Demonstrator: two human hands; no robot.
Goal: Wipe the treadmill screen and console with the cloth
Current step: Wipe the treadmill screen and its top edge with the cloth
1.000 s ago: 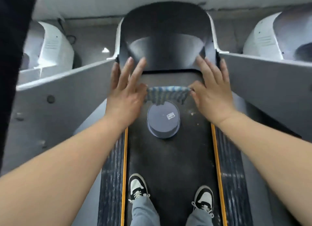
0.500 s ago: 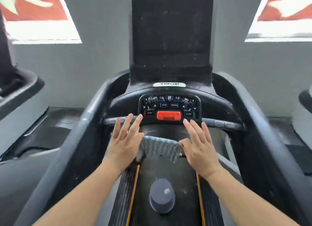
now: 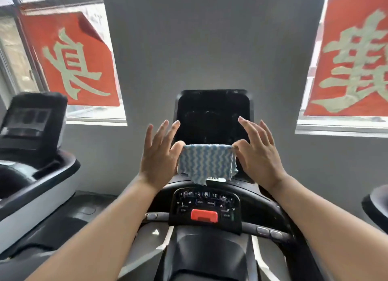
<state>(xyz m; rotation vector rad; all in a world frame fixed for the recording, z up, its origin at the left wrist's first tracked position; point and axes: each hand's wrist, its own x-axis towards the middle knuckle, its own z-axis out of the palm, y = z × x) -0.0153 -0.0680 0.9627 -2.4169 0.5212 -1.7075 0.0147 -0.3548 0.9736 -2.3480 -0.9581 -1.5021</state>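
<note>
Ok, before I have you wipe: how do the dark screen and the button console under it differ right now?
The screen stands upright, plain glossy black with faint smudges; the console sits lower, tilted toward the person, crowded with small keys and a red button. The cloth, pinched between the left hand and right hand, covers the screen's lower edge but hangs clear of the console. Both are black.

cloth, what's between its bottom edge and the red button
In the head view, below the cloth come a partly hidden white label, then the keypad rows, then the red button.
</note>
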